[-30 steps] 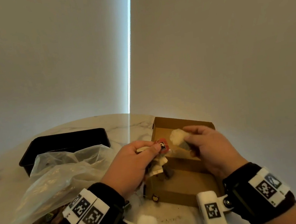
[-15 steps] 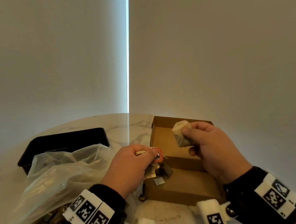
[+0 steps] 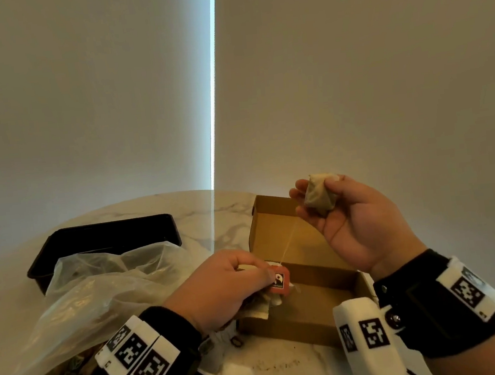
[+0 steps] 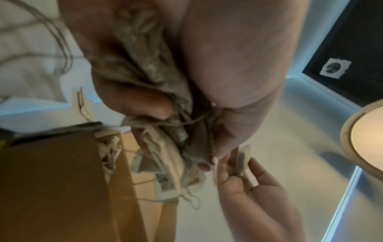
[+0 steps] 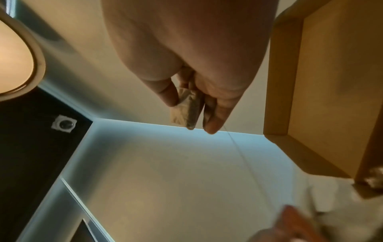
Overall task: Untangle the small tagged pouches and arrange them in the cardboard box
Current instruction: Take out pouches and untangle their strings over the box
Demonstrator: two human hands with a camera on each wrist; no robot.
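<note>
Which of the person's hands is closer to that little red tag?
The left. The left hand pinches the red tag at the cardboard box's near-left corner. The right hand is raised above the box's far side, holding a pouch joined to the tag by a taut string.

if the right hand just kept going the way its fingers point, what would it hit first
Nothing close, it seems. The right hand, pinching a pouch above the cardboard box, points up and away past the box's far wall; beyond that only the window blind shows, though depth is unclear.

No readable words or numbers, red tag (image 3: 280,281) bears a black-and-white emblem, too small to read, black-and-white square markers on both wristbands (image 3: 141,355)
</note>
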